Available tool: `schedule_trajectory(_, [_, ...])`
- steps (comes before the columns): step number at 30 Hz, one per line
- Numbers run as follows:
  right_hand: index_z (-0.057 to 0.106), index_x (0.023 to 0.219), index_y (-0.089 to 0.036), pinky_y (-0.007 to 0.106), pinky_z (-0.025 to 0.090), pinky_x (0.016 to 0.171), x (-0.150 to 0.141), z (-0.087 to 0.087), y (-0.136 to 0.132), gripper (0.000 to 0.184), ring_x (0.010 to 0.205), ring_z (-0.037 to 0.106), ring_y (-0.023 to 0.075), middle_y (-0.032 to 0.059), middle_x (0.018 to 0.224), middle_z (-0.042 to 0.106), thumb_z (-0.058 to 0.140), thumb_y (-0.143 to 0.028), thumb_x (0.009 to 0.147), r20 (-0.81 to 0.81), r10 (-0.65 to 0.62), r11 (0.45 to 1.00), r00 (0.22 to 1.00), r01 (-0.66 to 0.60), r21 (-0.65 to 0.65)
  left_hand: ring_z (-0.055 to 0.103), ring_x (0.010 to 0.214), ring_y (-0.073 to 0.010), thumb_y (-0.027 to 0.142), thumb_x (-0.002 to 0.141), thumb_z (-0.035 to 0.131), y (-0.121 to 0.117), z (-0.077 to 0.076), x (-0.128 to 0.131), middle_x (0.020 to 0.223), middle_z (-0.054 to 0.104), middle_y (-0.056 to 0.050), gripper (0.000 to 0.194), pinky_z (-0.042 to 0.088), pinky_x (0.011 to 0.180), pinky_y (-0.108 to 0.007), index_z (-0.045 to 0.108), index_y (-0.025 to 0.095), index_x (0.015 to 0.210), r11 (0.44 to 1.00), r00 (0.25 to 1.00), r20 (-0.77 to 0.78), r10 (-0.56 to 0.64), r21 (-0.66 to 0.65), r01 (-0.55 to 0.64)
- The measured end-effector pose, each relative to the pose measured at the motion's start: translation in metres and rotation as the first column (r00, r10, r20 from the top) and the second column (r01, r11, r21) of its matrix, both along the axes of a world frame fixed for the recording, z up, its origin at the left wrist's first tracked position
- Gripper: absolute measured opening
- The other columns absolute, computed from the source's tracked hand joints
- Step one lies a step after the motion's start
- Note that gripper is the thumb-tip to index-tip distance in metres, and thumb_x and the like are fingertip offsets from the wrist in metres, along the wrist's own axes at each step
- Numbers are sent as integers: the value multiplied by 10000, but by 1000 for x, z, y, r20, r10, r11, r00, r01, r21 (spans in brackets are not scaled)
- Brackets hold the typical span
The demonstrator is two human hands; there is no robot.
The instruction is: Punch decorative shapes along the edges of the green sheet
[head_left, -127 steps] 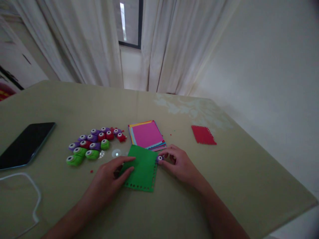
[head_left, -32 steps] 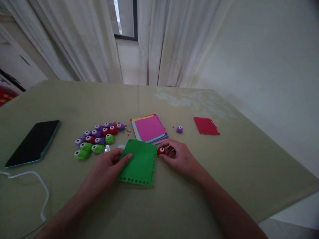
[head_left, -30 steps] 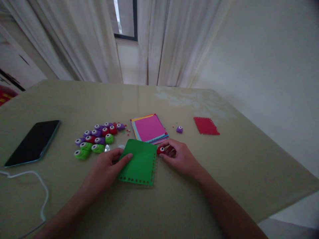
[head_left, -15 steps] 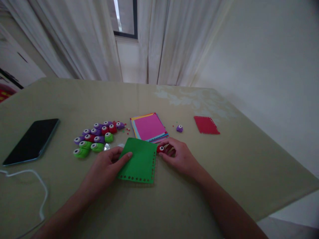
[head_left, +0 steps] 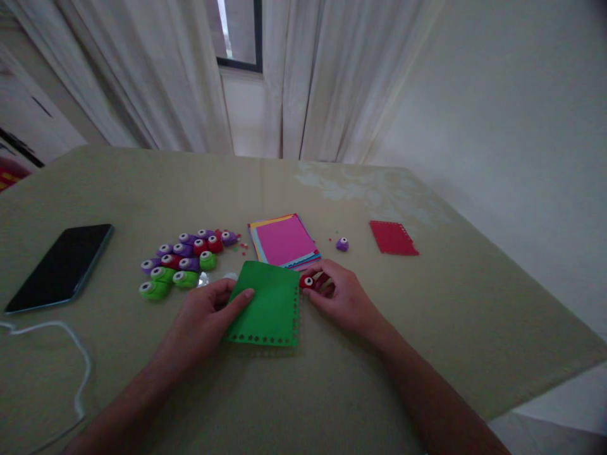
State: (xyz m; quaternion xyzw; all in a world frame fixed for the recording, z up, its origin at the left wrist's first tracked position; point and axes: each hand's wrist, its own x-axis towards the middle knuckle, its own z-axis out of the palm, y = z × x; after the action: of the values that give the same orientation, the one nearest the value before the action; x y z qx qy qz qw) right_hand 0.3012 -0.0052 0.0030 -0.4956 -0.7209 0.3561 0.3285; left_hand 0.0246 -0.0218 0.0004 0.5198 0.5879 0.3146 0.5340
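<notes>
My left hand (head_left: 203,316) pinches a green paper sheet (head_left: 265,306) along its left side, thumb on top. Small punched holes run along the sheet's bottom edge and up its right edge. At the upper right corner sits a red paper punch (head_left: 308,282) with a single white eye, gripped between the thumb and fingers of my right hand (head_left: 344,294). The paper's edge meets the punch; whether it lies inside the slot is hidden.
Several purple, red and green punches (head_left: 184,264) cluster at left. Behind the green sheet lies a coloured paper stack (head_left: 284,240). A purple punch (head_left: 342,244) and a red punched sheet (head_left: 393,237) are to the right. A tablet (head_left: 61,268) and white cable (head_left: 85,373) lie left.
The green sheet's lower right corner has swung slightly right and up. Both hands keep their hold, with the red punch still at the upper right corner.
</notes>
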Motion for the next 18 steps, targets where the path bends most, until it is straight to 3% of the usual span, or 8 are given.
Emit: schedule_trajectory(18, [709, 1116, -213, 227, 566, 667, 0, 3, 0, 266, 761, 686, 125, 28, 1023, 718, 687, -101, 876, 32, 17, 1000, 999, -18, 23, 735, 708, -232, 587, 850, 737, -2, 0, 2, 853, 815, -35, 378, 544, 572, -274, 742, 215, 916, 1000, 1000, -4, 2, 14, -2])
